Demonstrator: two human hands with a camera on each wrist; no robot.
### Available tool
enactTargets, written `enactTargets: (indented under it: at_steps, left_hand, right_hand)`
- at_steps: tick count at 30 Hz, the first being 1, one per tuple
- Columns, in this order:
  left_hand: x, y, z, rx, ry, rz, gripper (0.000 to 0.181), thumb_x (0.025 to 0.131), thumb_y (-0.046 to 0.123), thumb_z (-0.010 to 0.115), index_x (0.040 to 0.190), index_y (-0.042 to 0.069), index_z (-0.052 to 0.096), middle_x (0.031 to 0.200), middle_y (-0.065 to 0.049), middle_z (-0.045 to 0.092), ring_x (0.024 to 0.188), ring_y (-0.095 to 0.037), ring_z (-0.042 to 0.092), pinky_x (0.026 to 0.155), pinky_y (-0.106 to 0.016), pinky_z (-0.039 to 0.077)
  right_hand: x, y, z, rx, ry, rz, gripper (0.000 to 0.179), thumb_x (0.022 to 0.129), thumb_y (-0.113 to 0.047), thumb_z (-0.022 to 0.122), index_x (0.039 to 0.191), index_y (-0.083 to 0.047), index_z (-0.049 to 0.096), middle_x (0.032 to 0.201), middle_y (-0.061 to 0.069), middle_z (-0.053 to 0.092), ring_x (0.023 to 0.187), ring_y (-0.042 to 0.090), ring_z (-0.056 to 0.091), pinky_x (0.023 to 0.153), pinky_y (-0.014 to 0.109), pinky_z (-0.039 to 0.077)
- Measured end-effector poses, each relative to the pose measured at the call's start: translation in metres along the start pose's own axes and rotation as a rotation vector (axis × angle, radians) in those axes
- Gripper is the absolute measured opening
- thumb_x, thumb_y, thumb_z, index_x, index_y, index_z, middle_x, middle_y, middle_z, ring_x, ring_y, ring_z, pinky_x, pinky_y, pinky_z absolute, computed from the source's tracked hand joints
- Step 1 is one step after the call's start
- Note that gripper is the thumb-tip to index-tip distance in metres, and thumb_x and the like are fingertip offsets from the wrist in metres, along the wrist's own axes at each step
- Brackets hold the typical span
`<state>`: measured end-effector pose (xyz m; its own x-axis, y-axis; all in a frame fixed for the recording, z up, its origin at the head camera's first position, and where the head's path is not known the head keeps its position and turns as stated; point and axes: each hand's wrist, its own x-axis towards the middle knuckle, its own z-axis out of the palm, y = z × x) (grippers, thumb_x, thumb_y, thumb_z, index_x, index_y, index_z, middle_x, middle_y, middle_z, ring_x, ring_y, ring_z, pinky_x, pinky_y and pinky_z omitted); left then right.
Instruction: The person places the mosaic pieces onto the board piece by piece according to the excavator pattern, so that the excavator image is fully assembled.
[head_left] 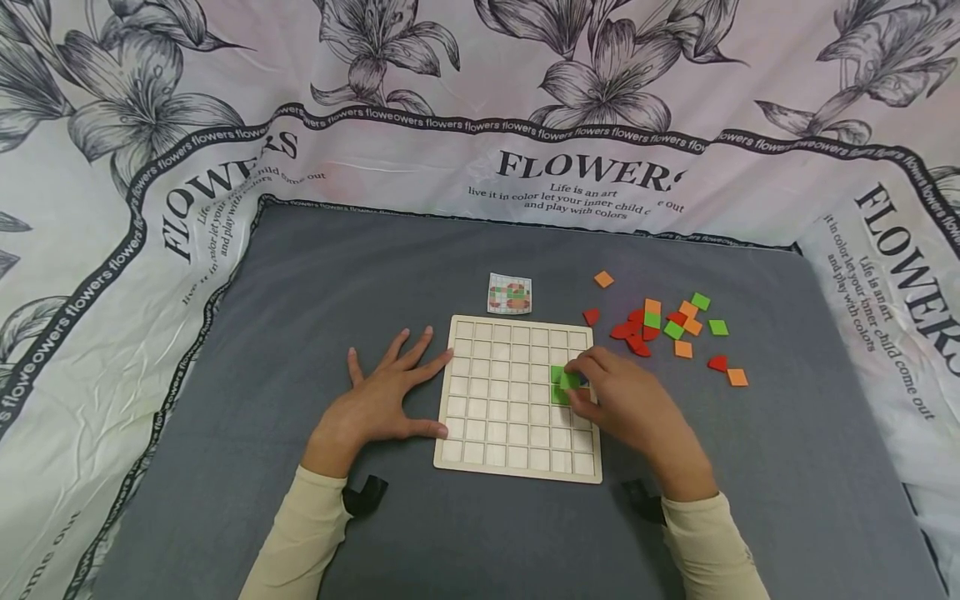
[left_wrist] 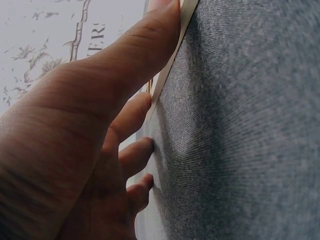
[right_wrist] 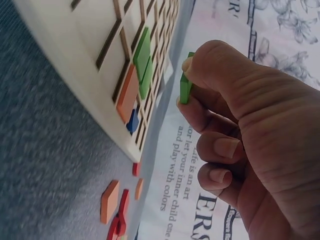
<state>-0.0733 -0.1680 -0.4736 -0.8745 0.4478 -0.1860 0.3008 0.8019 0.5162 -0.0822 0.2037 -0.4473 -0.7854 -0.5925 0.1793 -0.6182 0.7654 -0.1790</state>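
- Board (head_left: pixel 495 432) lies flat on the bench (head_left: pixel 360 267), set toward the near edge; the card (head_left: pixel 509 293) sits just past the board's far edge.
- Left hand (head_left: pixel 382 400): fingers spread wide, holding nothing; thumb and index fingertip touch the board's left edge. If that contact slackens, a push from the other side could slide or turn the board.
- Right hand (head_left: pixel 630 404): thumb and index pinch the held tile (right_wrist: pixel 185 86), a green one, above the board near its right edge; the other fingers are curled in.
- The pinch looks slight on so thin a tile; a small slip could flip it or drop it askew across a divider.
- Right beneath, toward the board's right edge, lie the green pair (right_wrist: pixel 142 50), an orange tile (right_wrist: pixel 128 93) and a blue piece (right_wrist: pixel 133 121). A low fingertip could knock one out of its cell.
- The right hand partly covers these cells in the head view, so a misjudged cell seems possible.
- Loose tiles (head_left: pixel 673 331) lie past the board's far right corner, some overlapping; a careless sweep of the right hand might scatter them.
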Motion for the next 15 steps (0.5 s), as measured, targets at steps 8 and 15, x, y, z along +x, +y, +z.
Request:
enactTargets:
  at_steps: [8, 15]
  left_hand:
    - [0.000, -0.002, 0.001, 0.001, 0.009, 0.006, 0.110, 0.076, 0.067, 0.087, 0.167, 0.034, 0.035, 0.178, -0.002, 0.013, 0.164, -0.037, 0.003, 0.106, -0.089, -0.013]
    - [0.000, 0.000, 0.000, -0.003, 0.007, 0.007, 0.110, 0.076, 0.067, 0.087, 0.167, 0.034, 0.035, 0.178, -0.001, 0.013, 0.164, -0.036, 0.002, 0.106, -0.089, -0.013]
  right_hand:
    - [0.011, -0.009, 0.003, 0.015, -0.017, -0.035, 0.029, 0.087, -0.017, 0.086, 0.111, -0.006, 0.074, 0.105, 0.005, 0.069, 0.084, 0.019, 0.066, 0.073, 0.038, 0.059]
    - [0.016, -0.016, 0.010, 0.016, -0.030, -0.050, 0.030, 0.084, -0.015, 0.089, 0.110, -0.007, 0.075, 0.105, 0.006, 0.069, 0.084, 0.020, 0.067, 0.073, 0.038, 0.059]
